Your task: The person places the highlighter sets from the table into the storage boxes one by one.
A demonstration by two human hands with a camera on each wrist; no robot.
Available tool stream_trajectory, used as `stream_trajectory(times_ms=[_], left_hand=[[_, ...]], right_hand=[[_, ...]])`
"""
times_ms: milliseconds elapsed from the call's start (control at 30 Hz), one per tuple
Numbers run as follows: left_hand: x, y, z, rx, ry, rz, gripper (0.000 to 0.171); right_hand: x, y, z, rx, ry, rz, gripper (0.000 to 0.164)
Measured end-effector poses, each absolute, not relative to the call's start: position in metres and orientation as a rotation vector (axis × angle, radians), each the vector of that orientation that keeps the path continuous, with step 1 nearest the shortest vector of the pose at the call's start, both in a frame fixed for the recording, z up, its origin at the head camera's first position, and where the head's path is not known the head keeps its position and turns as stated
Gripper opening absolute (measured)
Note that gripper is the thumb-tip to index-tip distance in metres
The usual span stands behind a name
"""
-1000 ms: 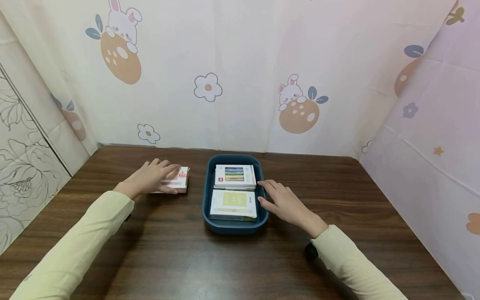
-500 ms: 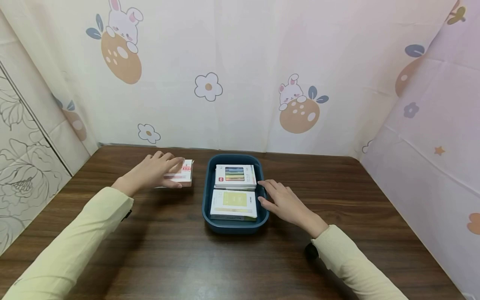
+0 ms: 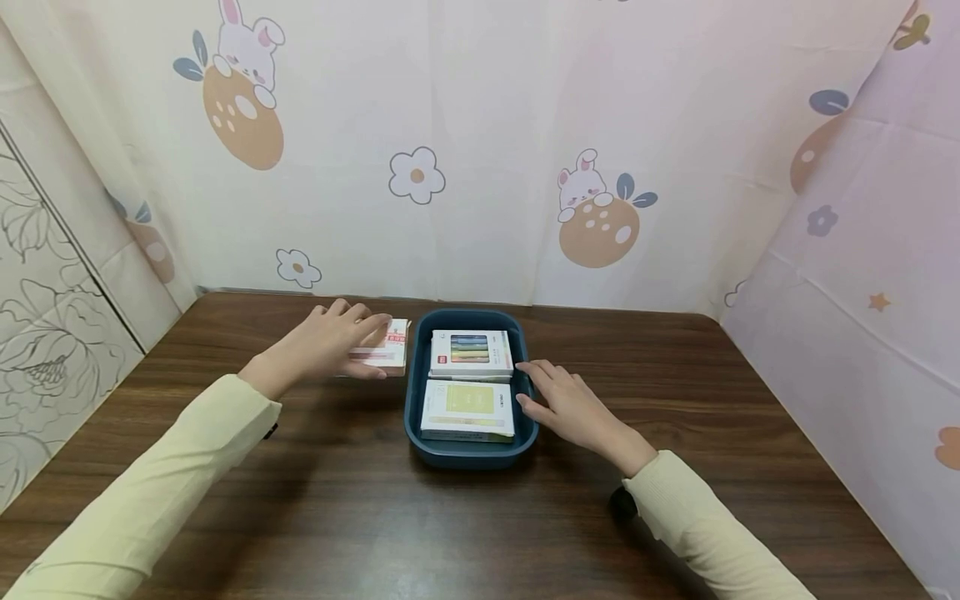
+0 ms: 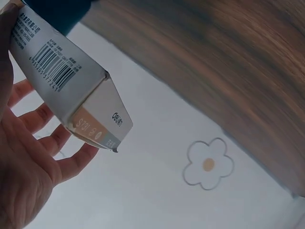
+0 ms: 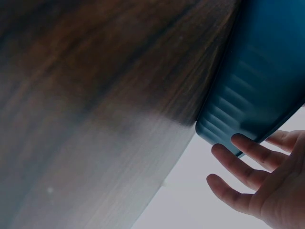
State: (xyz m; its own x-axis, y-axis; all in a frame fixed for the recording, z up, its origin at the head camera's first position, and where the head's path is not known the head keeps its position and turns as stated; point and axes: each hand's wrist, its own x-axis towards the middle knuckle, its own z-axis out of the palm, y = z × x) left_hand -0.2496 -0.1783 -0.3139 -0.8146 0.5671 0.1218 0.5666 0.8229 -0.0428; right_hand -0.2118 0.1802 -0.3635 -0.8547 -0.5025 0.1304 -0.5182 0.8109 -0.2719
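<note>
My left hand [image 3: 318, 350] grips a small white carton [image 3: 394, 350] with red print, thumb on the near side and fingers on the far side. That carton is held above the table, close to the left rim of a dark blue plastic bin [image 3: 471, 460]. In the left wrist view the carton [image 4: 59, 67] shows a barcode and an orange-banded end flap. Inside the bin lie a box with a window of coloured pens [image 3: 491, 354] and, nearer me, a white box with a yellow-green panel [image 3: 468, 400]. My right hand [image 3: 573, 408] rests at the bin's right rim, fingers loosely extended.
The bin stands on a dark wood-grain table [image 3: 360, 517]. Behind it hangs a pale curtain [image 3: 495, 225] printed with rabbits and flowers, reaching the table's back edge. More patterned cloth borders the right side.
My left hand has lifted the white carton off the table and carried it right, up beside the bin's left rim. The right hand and the bin have stayed put.
</note>
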Motion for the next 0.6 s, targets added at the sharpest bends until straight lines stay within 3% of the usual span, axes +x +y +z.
stream_trajectory(times_ms=[600], left_hand=[[-0.242,-0.141,-0.317,-0.992,-2.777,0.09,0.08]], right_hand=[[-0.212,0.181,-0.365,0.826,-2.936,0.467,0.053]])
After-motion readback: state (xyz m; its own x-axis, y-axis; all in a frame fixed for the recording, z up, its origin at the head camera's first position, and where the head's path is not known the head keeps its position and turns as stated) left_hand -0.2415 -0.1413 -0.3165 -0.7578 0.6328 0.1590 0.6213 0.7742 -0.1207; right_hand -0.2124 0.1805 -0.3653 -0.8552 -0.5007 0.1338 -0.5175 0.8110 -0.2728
